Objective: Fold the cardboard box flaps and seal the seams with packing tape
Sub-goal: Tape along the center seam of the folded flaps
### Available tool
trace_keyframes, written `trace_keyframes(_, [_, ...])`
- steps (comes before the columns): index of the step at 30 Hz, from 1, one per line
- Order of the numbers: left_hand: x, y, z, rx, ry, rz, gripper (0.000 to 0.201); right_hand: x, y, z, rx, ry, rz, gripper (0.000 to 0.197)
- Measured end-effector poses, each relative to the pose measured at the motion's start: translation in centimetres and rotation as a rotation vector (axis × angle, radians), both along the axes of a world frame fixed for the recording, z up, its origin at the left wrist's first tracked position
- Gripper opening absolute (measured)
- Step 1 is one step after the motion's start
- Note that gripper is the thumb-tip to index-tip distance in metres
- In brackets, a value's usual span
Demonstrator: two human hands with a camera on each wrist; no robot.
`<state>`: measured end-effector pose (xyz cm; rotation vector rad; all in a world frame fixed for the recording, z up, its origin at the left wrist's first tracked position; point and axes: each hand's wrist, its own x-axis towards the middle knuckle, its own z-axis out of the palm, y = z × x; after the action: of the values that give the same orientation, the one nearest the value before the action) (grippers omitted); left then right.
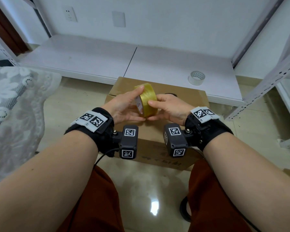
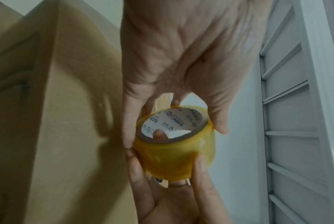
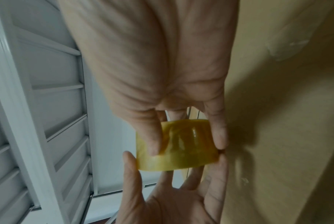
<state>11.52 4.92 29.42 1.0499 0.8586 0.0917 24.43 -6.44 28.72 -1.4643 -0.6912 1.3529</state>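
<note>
A closed brown cardboard box [image 1: 182,96] sits on the floor in front of my knees. Just above its top I hold a roll of yellow packing tape [image 1: 147,99] on edge between both hands. My left hand [image 1: 134,104] grips the roll's left side, with one finger over the top and the thumb underneath. My right hand [image 1: 151,110] pinches the right side, its thumb lying on the tape band. In the left wrist view the roll [image 2: 174,148] shows its printed white core beside the box [image 2: 57,106]. In the right wrist view a fingertip presses the roll's [image 3: 181,148] outer wrap.
A second, clear tape roll [image 1: 196,78] stands on the low white platform [image 1: 90,56] behind the box. A white metal rack [image 1: 266,81] rises at the right. Lace fabric [image 1: 15,97] lies at the left. The floor [image 1: 141,190] is glossy tile.
</note>
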Motion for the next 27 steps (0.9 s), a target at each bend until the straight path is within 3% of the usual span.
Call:
trace_keyframes(5, [0.1,-0.4,-0.2,0.04,0.023,-0.029,0.057,-0.8,0.2,-0.1,-0.057,-0.088,-0.034,0.046])
trace_keyframes(11, [0.0,-0.4,-0.4,0.088,0.019,-0.04,0.073,-0.9,-0.1,-0.4,-0.012,-0.053,-0.026,0.034])
trace_keyframes(21, [0.0,-0.8,-0.1,0.146,0.056,-0.156,0.056,0.1,-0.8,0.2,-0.061,0.019,0.14,0.031])
trace_keyframes(27, [0.2,-0.8,-0.4,0.187,0.082,-0.199,0.061,0.0,-0.7,0.3,-0.111,-0.053,0.131,0.041])
